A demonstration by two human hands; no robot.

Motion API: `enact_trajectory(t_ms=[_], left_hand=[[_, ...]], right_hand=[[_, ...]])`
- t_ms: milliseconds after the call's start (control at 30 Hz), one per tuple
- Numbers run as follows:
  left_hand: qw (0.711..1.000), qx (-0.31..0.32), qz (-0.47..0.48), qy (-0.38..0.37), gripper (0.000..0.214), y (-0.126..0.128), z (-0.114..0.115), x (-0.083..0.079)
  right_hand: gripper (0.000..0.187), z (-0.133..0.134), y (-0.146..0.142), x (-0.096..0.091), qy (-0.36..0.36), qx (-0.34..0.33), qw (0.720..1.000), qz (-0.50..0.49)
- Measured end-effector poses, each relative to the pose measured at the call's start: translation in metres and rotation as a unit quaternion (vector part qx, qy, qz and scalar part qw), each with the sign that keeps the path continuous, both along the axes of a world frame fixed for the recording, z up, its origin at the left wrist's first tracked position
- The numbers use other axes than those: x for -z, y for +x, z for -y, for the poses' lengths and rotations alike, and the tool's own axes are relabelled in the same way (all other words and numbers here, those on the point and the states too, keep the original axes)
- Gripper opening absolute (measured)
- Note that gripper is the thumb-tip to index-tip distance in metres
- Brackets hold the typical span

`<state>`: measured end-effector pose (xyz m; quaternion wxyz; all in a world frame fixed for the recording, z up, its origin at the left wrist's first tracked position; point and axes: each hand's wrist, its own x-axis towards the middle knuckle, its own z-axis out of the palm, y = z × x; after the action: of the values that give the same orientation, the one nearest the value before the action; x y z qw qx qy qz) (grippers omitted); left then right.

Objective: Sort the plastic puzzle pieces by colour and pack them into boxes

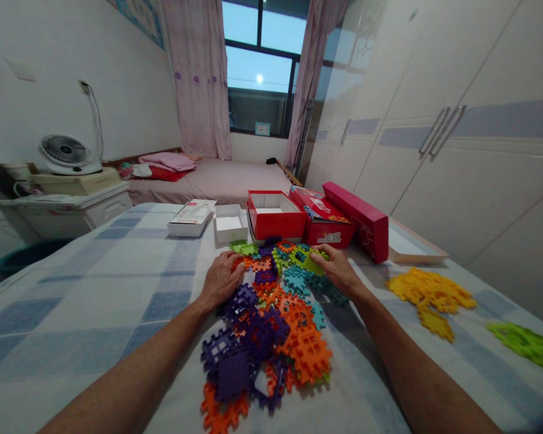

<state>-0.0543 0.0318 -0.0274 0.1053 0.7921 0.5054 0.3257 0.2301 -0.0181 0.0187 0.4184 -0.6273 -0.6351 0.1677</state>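
Note:
A long heap of notched, interlocking plastic building pieces lies before me: purple pieces (233, 374), orange pieces (305, 349), teal pieces (296, 280) and a few green ones. At the heap's far left edge, my left hand (222, 278) curls its fingers closed around an orange piece (238, 263); part of that grip is hidden. My right hand (337, 271) is at the far right of the heap. Its thumb presses on a lime-green piece (301, 258), with the other fingers closed behind it.
Behind the heap stand an open red box (278, 224), a small white tray (230, 224), a white box (190, 220), a patterned red box (328, 232) and a long red box (359, 220). Yellow pieces (429, 292) and green pieces (527, 345) lie rightward on the checked bedsheet (163, 271).

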Motion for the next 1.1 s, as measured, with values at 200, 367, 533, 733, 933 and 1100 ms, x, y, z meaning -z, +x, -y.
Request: enact_trajectory(t_ms=[200, 367, 533, 733, 933, 1100], left_hand=[[1.000, -0.001, -0.004, 0.013, 0.033, -0.001, 0.000, 0.001], [1.000, 0.003, -0.009, 0.014, 0.033, -0.001, -0.001, 0.002], [1.000, 0.000, -0.012, 0.004, 0.034, -0.001, -0.001, 0.002], [1.000, 0.009, -0.028, 0.001, 0.039, -0.003, -0.004, 0.002], [0.999, 0.023, -0.031, -0.007, 0.050, -0.009, -0.010, 0.004], [0.998, 0.038, -0.047, -0.024, 0.057, -0.011, -0.013, 0.002]], right_hand=[[0.019, -0.020, -0.016, 0.017, 0.002, 0.031, 0.994, 0.100], [0.018, -0.018, -0.019, 0.016, 0.062, 0.020, 0.993, 0.097], [0.029, -0.012, -0.016, 0.006, 0.056, 0.005, 0.989, -0.137], [0.040, -0.006, -0.013, 0.005, 0.024, -0.038, 0.919, -0.391], [0.039, 0.049, 0.012, -0.015, 0.028, 0.034, 0.946, -0.321], [0.043, 0.109, 0.106, -0.020, 0.076, 0.240, 0.952, -0.173]])
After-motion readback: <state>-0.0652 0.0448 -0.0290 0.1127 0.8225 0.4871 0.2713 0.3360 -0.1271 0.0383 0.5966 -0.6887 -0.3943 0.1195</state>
